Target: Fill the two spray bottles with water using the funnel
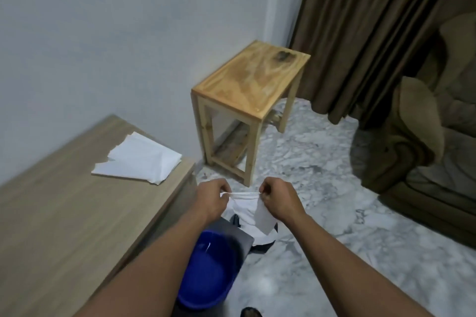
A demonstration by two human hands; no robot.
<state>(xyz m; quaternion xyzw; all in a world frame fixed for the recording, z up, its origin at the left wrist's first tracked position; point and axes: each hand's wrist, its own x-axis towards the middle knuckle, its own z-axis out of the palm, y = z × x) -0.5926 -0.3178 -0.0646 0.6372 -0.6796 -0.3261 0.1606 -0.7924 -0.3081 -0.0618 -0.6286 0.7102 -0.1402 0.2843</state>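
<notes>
Where left hand [212, 194] and right hand [277, 197] pinched it at six o'clock, white sheet [243, 206] ran taut; judged light, limp, easily torn; best held along that top edge.

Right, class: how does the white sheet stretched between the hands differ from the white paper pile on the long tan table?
The held white sheet is pinched by the left hand and right hand, twisted taut and hanging; the white paper pile lies flat, untouched, on the long tan table. The held sheet seems single; the pile shows several fanned layers. Both are white.
</notes>
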